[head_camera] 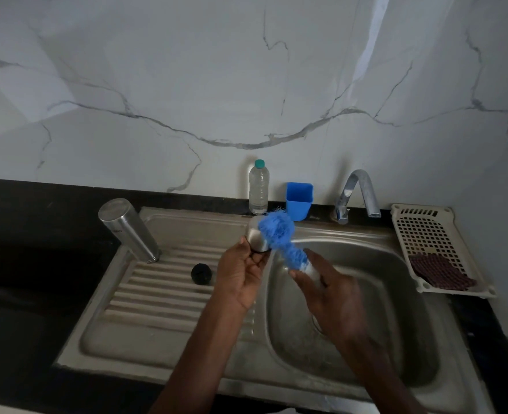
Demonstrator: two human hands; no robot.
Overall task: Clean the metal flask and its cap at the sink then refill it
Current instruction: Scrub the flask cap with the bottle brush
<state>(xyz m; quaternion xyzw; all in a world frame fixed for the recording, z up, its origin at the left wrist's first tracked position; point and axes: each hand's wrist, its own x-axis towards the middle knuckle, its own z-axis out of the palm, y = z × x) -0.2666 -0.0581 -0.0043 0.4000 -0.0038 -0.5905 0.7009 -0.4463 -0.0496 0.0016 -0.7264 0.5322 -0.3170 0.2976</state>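
1. Clearly, in the head view, your left hand (244, 274) gripped the metal cap (257, 237) — fingers curled round its lower edge, holding it over the rim between the ribbed drainboard (157, 294) and the sink basin (381, 294).
2. Your right hand (333, 297) was closed round the white handle of the blue bottle brush (279, 234); its bristles lay against the cap's right side and top.
3. The metal flask (128, 230) stood upside down at the drainboard's far left corner, well apart from both hands, appearing tilted under the wide lens.
4. A small black round piece (202, 273) sat on the ribs just left of your left hand — what it was, you could not tell.
5. Behind the sink, against the marble wall, stood a clear plastic bottle (259, 188) with a teal cap, a blue cup (299, 201) beside it, then the tap (357, 192).
6. To the right, a white perforated tray (420, 231) held a dark red scrubbing cloth (440, 271).
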